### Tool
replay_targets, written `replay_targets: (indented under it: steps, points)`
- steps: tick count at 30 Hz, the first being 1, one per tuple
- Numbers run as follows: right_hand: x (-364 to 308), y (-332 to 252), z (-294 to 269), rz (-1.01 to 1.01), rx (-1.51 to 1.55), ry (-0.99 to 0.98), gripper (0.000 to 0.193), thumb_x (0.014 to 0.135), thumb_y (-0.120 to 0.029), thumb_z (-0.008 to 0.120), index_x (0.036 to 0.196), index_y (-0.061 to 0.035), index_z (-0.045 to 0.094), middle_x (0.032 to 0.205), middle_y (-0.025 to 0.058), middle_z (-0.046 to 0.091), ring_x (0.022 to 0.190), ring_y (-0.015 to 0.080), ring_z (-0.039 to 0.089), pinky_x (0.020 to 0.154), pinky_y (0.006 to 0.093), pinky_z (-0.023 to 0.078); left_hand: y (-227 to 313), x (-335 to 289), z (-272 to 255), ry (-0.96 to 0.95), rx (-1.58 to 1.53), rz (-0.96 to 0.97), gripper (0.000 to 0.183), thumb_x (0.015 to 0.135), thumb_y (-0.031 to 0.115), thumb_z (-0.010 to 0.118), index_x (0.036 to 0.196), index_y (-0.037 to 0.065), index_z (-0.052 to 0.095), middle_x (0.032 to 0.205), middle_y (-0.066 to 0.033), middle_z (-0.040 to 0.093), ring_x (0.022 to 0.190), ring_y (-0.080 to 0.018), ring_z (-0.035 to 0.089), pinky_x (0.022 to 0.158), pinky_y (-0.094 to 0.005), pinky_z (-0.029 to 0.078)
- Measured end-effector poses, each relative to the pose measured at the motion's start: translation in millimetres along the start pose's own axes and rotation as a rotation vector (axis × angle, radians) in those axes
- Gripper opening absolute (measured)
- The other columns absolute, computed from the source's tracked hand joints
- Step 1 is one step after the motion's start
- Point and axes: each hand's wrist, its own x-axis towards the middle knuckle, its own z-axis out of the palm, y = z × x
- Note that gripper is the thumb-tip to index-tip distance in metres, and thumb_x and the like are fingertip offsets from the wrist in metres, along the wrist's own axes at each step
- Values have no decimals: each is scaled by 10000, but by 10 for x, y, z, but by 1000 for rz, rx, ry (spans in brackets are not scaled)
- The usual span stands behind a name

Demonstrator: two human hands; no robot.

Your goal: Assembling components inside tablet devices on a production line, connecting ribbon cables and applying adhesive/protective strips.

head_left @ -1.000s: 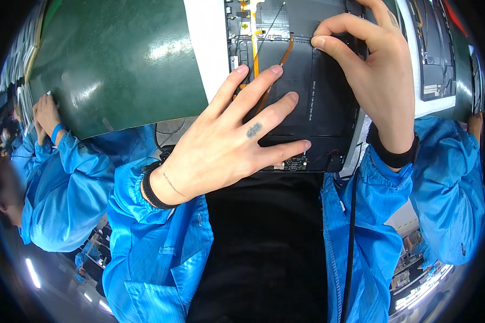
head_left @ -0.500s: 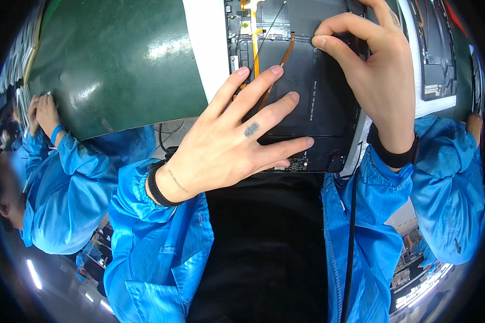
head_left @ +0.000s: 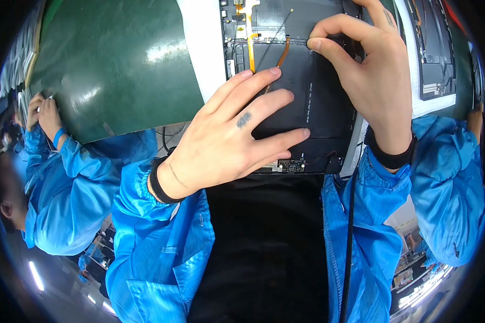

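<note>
Opened device [head_left: 307, 97]: top cut by picture edge; lower half hidden under left hand [head_left: 226, 140].
Co-worker's hands [head_left: 43, 110]: too small to tell.

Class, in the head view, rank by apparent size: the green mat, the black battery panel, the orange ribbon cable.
1. green mat
2. black battery panel, partly hidden under both hands
3. orange ribbon cable

Green mat [head_left: 113, 64] spreads at left. Co-worker in blue sleeves [head_left: 64, 183] beside it, hands [head_left: 43, 113] at mat edge. Second opened device [head_left: 434, 48] lies far right.
</note>
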Motion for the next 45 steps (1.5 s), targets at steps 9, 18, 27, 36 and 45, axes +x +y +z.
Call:
replay_targets:
  steps: [9, 18, 27, 36, 45]
  points:
    - [-44, -125, 27, 1, 161, 101, 111, 775, -69, 827, 873, -88, 777, 1298, 231, 620, 1264, 408, 571, 1067, 452, 462, 67, 48, -82, 12, 129, -116, 432, 732, 391, 845, 1163, 369, 819, 1435, -141, 530, 1381, -436, 466, 1134, -561, 437]
    - [-2, 52, 56, -35, 267, 77, 119, 772, -70, 835, 873, -83, 773, 1286, 217, 626, 1283, 409, 554, 1069, 451, 460, -3, 255, -52, 74, 313, -145, 475, 781, 337, 828, 1252, 373, 777, 1386, -126, 519, 1282, -383, 475, 1086, -513, 412]
    - [-29, 133, 121, -136, 95, 68, 426, 854, -190, 824, 1254, -90, 716, 1344, 149, 663, 1342, 381, 572, 1044, 452, 475, -103, 411, -64, 186, 370, -245, 472, 850, 214, 794, 1302, 347, 756, 1350, -159, 492, 1272, -394, 438, 1123, -526, 340]
    - [-61, 31, 107, -91, 63, 25, 621, 747, -175, 904, 1325, -88, 695, 1471, 130, 605, 1403, 368, 525, 1127, 450, 455, -5, -230, -545, 201, -384, -394, 114, 920, 60, 719, 896, -34, 779, 795, -141, 713, 688, -252, 688, 641, -339, 528]
    - [-177, 55, -298, 70, 300, 93, 431, 878, -69, 781, 1299, -63, 691, 1440, 136, 616, 1222, 351, 642, 989, 450, 516, -81, -922, 293, 36, -710, -715, 669, 914, 296, 796, 1446, -25, 548, 1379, -254, 637, 1326, -400, 584, 1118, -456, 437]
